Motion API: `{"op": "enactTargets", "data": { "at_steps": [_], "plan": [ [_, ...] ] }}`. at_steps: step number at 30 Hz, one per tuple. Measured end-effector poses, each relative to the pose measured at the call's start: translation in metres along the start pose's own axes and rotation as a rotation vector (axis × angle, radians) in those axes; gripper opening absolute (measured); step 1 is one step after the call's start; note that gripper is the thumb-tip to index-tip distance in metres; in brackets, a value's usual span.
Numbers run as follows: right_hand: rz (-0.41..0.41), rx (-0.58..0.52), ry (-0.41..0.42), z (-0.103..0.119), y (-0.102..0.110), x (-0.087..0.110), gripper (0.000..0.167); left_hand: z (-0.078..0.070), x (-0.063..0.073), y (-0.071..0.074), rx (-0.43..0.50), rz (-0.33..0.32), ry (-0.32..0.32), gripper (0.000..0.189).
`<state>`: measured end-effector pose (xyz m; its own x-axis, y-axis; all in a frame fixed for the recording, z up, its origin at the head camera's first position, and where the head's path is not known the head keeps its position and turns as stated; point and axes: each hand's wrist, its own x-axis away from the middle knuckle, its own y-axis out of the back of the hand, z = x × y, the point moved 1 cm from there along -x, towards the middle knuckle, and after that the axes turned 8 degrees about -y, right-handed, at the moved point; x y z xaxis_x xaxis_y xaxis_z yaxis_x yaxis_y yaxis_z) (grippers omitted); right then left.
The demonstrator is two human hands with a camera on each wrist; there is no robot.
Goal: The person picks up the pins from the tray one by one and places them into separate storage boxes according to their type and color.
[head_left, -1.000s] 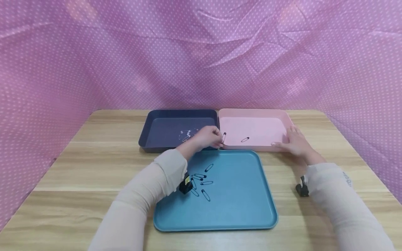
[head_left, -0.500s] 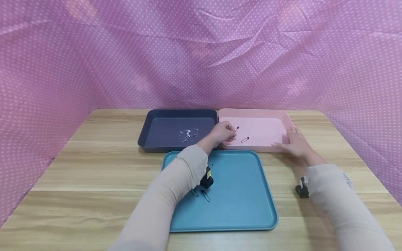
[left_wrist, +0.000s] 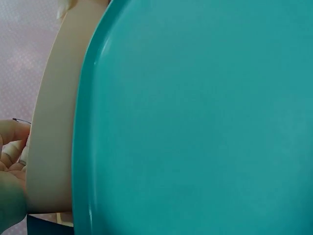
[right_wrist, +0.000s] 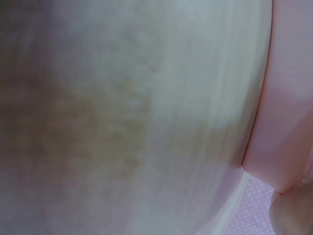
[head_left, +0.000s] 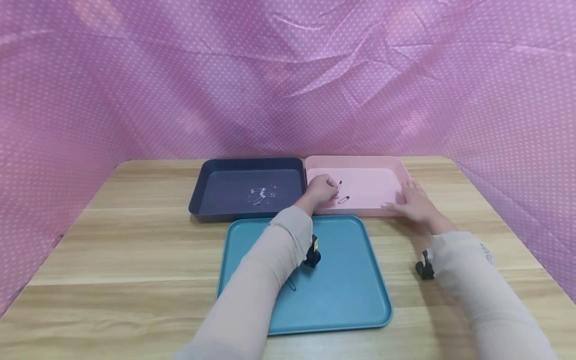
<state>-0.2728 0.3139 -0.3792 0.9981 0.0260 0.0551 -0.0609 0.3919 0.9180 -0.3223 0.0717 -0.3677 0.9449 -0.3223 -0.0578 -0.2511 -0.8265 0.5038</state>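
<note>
My left hand (head_left: 322, 190) pinches a black-headed safety pin (head_left: 339, 185) over the left part of the pink tray (head_left: 387, 212). In the left wrist view the fingers (left_wrist: 13, 131) show at the left edge with the pin's dark end above them. A second safety pin (head_left: 344, 199) lies on the pink tray's floor, just right of the hand. My right hand (head_left: 416, 202) rests on the pink tray's front right corner, fingers along the side and thumb at the front rim. Only a small part of that hand shows in the right wrist view.
A navy tray (head_left: 216, 216) holding several small silver pins stands left of the pink one. In front lies a blue-green tray (head_left: 337, 300); my left sleeve covers much of it, with one dark safety pin (head_left: 291, 284) showing beside the forearm. Pink dotted cloth hangs behind the wooden table.
My left hand has moved right, with the safety pin, from the gap between the two back trays to over the pink tray. The right hand has kept its place on the corner.
</note>
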Motion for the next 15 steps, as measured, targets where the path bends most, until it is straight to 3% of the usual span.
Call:
{"op": "enactTargets", "data": {
  "at_steps": [9, 15],
  "plan": [
    [0.015, 0.005, -0.011, 0.000, 0.001, -0.001, 0.101, 0.003, -0.007, -0.010, -0.088, -0.022, 0.024, 0.004],
    [0.035, 0.006, -0.024, 0.000, 0.001, -0.001, 0.101, 0.003, -0.007, -0.014, -0.183, 0.022, -0.007, 0.006]
  ]
}}
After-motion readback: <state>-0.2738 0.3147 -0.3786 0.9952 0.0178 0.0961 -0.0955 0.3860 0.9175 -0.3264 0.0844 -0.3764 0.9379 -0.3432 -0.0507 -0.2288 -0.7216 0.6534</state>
